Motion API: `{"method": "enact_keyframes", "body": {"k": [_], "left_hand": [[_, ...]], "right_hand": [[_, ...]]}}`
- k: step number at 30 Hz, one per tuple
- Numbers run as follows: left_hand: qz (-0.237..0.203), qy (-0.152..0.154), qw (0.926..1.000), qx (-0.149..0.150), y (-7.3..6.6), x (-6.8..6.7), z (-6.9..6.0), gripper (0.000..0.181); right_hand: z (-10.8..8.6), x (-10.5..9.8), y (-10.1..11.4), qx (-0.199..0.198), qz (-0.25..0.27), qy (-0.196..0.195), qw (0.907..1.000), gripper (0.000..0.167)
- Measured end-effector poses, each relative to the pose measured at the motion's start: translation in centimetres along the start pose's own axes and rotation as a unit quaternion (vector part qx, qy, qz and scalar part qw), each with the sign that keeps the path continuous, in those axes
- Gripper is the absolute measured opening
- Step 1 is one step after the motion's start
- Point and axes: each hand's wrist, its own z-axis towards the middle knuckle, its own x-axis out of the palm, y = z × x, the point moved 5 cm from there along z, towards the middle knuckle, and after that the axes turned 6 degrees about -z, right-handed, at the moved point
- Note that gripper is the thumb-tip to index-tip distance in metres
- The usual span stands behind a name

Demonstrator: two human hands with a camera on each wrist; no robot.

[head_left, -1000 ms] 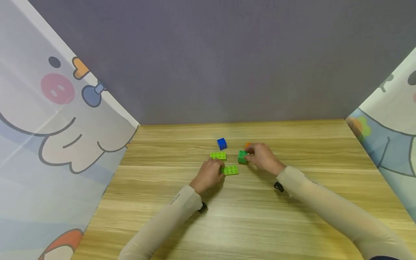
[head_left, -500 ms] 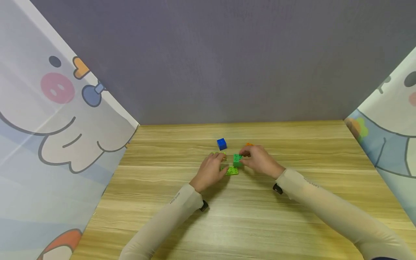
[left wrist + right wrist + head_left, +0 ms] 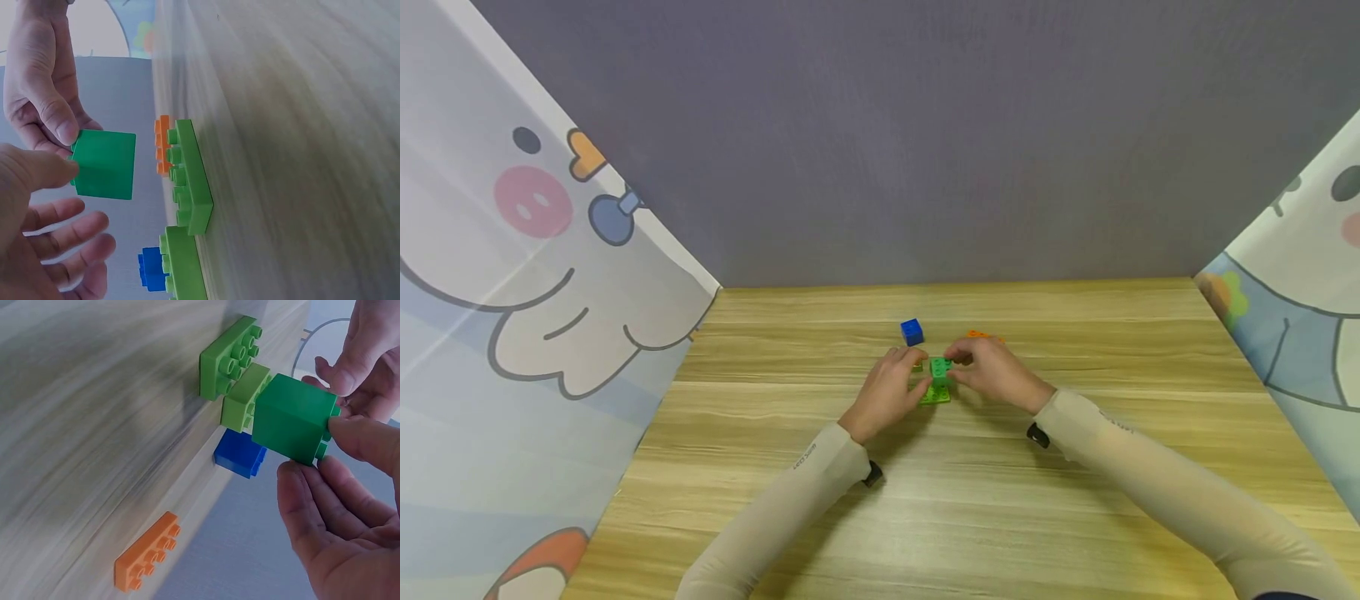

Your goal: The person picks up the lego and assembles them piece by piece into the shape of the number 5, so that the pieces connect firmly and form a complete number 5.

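A green building brick (image 3: 939, 369) is held above the wooden table in the right hand (image 3: 992, 375), which pinches it by its studded end. The left hand (image 3: 887, 396) is close on the other side, thumb and fingers spread. In the left wrist view its thumb overlaps the edge of the green brick (image 3: 106, 165); whether it touches cannot be told. Below lie two flat light green bricks, the nearer brick (image 3: 192, 172) and the farther brick (image 3: 247, 403). In the head view the left hand hides most of the farther one.
A blue brick (image 3: 912, 332) stands farther back on the table (image 3: 970, 517). Behind the right hand lies a flat orange brick (image 3: 147, 553), partly hidden in the head view. A grey wall (image 3: 910, 150) rises at the table's back edge, with cartoon-printed panels (image 3: 625, 275) at both sides.
The right hand has carried the green brick left, toward the left hand. The left hand has let go of the nearer light green brick and its fingers have spread.
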Motion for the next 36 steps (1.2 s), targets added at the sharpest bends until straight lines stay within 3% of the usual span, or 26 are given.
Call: {"method": "enact_keyframes", "body": {"k": [11, 26, 36], "left_hand": [[-0.021, 0.011, 0.9997, 0.008, -0.4, 0.1, 0.0, 0.033], [-0.024, 0.033, 0.999, 0.02, -0.1, 0.9, -0.3, 0.034], [-0.005, 0.05, 0.9988, 0.004, 0.1, 1.4, -0.3, 0.029]], "right_hand": [[0.1, 0.3, 0.2, -0.025, 0.013, 0.009, 0.9996, 0.02], [0.3, 1.4, -0.2, -0.03, 0.033, 0.024, 0.9987, 0.019], [0.3, 2.0, -0.5, -0.017, 0.034, 0.042, 0.9984, 0.016]]}}
